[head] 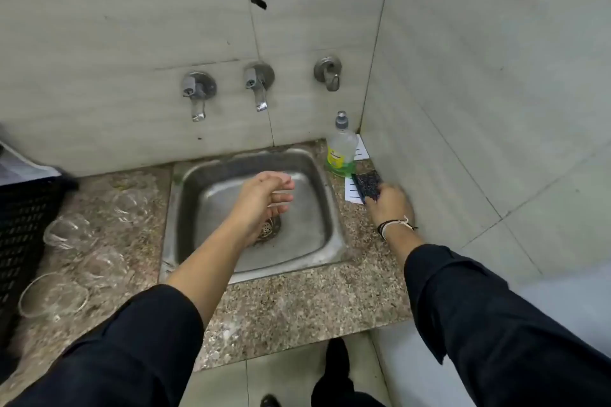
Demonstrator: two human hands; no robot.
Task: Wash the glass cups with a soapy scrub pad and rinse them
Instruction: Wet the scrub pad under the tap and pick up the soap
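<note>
Several clear glass cups [54, 296] stand on the granite counter left of the steel sink [334, 208]. My left hand [267, 198] hovers over the basin with relaxed fingers and holds nothing. A dark scrub pad [367, 182] lies on the counter in the right corner beside the wall. My right hand [388, 203] reaches it, and the fingers curl over its near edge. A dish soap bottle [342, 150] with green liquid stands just behind the pad.
Three wall taps [261, 84] sit above the sink, none running. A black plastic crate [20, 235] stands at the far left of the counter. White paper [352, 192] lies under the pad. The tiled wall closes in on the right.
</note>
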